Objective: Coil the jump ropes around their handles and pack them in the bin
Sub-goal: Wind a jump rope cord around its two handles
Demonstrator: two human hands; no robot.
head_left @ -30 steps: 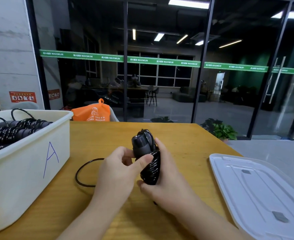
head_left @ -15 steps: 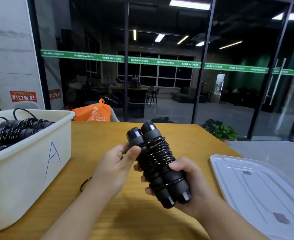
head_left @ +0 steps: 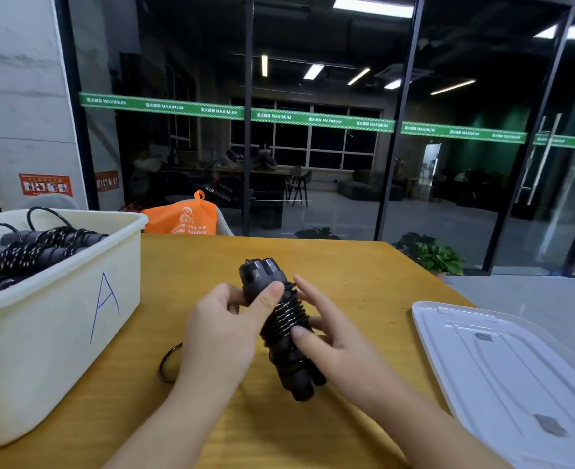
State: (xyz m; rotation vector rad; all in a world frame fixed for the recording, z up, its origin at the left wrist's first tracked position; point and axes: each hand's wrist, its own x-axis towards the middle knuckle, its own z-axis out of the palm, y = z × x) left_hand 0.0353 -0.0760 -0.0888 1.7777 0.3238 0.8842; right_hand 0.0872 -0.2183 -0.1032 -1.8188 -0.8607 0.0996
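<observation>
- Gripping the top of the black twin-handled jump rope bundle with our left hand, thumb over the coils.
- Our right hand cradles it, thumb pinching the wrapped cord, above the yellow wooden table.
- A loose black cord loop trails beside our left wrist.
- Left stands the cream plastic bin marked "A", holding coiled ropes; right lies its white plastic lid.

- Black jump rope: glossy smooth cord wound on matt, foam-like handles.
- Yellow wooden table beneath the rope: smooth, satin sheen.
- Cream plastic bin left of the rope: smooth, matt.
- White plastic lid right of the rope: smooth, faintly glossy.
- Orange cloth-like bag beyond the bin: matt.
</observation>
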